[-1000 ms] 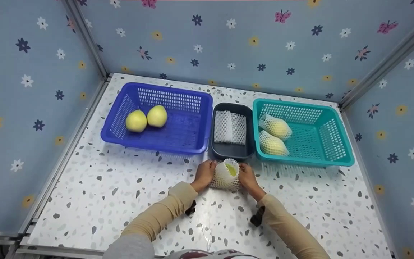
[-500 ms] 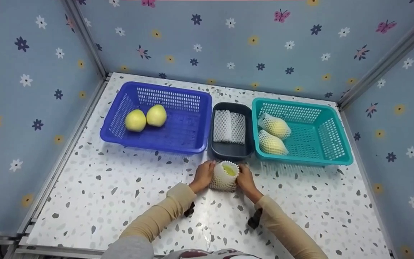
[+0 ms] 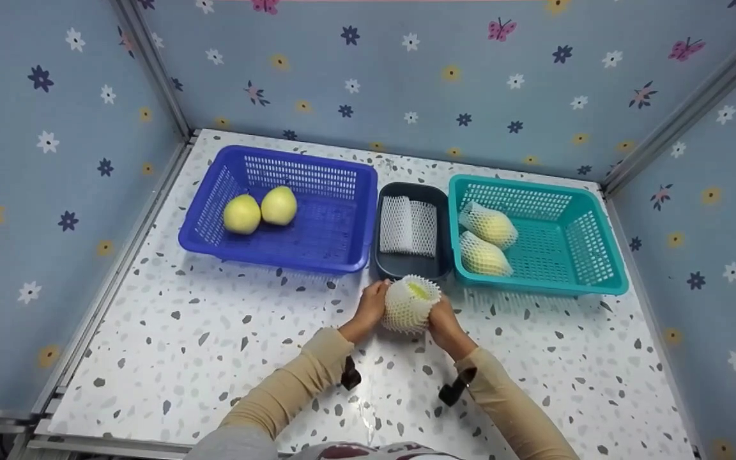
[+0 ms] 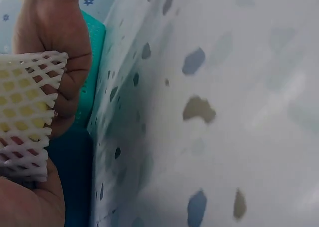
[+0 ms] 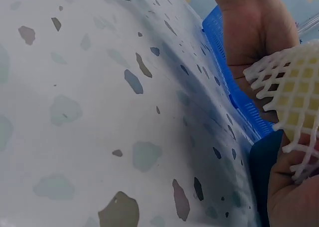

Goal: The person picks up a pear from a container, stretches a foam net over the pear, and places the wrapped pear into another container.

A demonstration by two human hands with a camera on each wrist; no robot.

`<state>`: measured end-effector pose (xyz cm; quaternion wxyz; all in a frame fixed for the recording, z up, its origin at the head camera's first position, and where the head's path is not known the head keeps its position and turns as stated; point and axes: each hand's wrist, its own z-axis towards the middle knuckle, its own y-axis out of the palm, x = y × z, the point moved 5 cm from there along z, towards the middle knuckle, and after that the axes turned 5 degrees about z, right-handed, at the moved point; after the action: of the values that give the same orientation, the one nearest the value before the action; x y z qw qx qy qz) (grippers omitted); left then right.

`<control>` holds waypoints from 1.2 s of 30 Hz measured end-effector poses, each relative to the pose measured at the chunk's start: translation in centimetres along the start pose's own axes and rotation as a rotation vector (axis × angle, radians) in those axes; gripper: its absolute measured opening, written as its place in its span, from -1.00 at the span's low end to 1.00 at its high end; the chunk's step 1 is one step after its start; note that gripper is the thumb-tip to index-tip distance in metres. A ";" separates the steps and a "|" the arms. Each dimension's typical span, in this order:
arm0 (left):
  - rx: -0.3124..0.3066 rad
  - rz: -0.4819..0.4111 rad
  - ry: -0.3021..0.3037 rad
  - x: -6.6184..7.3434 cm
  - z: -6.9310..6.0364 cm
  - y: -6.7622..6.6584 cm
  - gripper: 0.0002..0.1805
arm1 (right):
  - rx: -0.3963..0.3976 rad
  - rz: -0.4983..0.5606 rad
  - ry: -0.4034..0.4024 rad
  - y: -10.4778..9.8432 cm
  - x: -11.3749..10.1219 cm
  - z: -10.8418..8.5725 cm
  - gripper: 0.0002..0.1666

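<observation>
Well, the fruit [image 3: 418,291] peeks yellow-green from a white, saw-edged net [image 3: 403,314], between the left hand [image 3: 370,308] and right hand [image 3: 447,326], just in front of the tray [image 3: 400,265]. Both hands' fingers grip the net. Some fingertips are hidden; the fruit's underside I can't see, and both wrist views crop it.

1. A pale blue back wall [image 3: 400,76] carries white, yellow and dark blue flowers and pink butterflies.
2. The left wall [image 3: 16,243] and right wall [image 3: 732,255] repeat the print.
3. Grey metal posts [image 3: 151,70] line both back corners.
4. The white desk [image 3: 227,383] is speckled with grey chips.
5. Light leaves a glossy sheen on the desk's near middle.
6. A metal rail [image 3: 119,275] borders its left side.
</observation>
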<state>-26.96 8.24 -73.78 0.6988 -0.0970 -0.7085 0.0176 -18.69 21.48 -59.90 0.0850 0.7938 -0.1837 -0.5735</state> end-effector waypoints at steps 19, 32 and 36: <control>-0.249 -0.716 -0.400 13.6 -7.4 -2.1 -0.73 | -0.282 -0.392 -0.604 2.4 -5.7 -3.0 -0.52; -0.236 -0.761 -0.348 15.4 -7.2 -2.7 -0.75 | -0.371 -0.634 -0.672 5.1 -6.7 -5.3 0.13; -0.214 -0.743 -0.359 15.7 -7.1 -2.8 -0.78 | -0.354 -0.605 -0.716 5.1 -6.7 -5.0 0.07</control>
<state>-20.29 7.20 -57.71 0.5091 0.0974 -0.8037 -0.2923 -16.79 19.04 -50.56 -0.0201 0.5385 0.1370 -0.8312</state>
